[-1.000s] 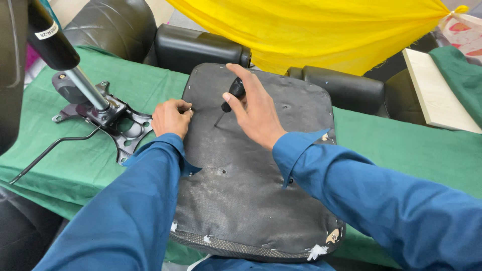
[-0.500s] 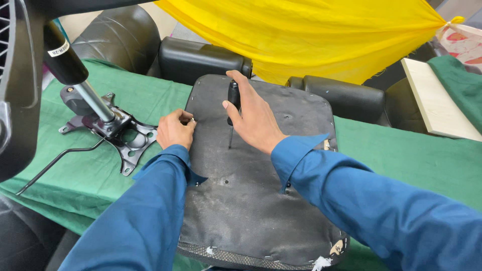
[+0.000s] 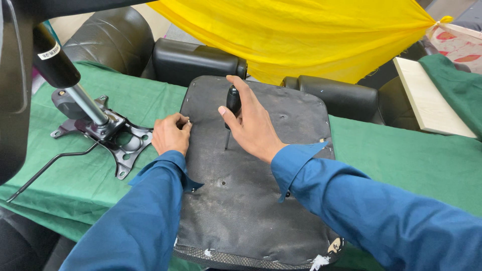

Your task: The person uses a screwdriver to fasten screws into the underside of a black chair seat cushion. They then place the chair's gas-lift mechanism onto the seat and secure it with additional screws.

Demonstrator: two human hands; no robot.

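Observation:
An upturned office-chair seat point(image 3: 251, 200), dusty black underside up, lies on the green cloth in front of me. My right hand point(image 3: 251, 125) grips a black-handled screwdriver point(image 3: 232, 103) upright, its tip pressed on the seat's underside. My left hand point(image 3: 170, 134) rests at the seat's left edge, its fingers pinched on a small screw point(image 3: 189, 121). Both of my sleeves are blue.
A black chair tilt mechanism point(image 3: 108, 135) with a gas cylinder point(image 3: 65, 75) and a lever rod lies left on the green cloth point(image 3: 401, 155). Two black armrests point(image 3: 198, 57) and a yellow cloth point(image 3: 301, 35) sit behind. A pale wooden board point(image 3: 427, 100) lies at right.
My head has shifted, so the seat sits lower and more centred in view. My right hand stays on the screwdriver; my left hand has stayed at the seat's left edge.

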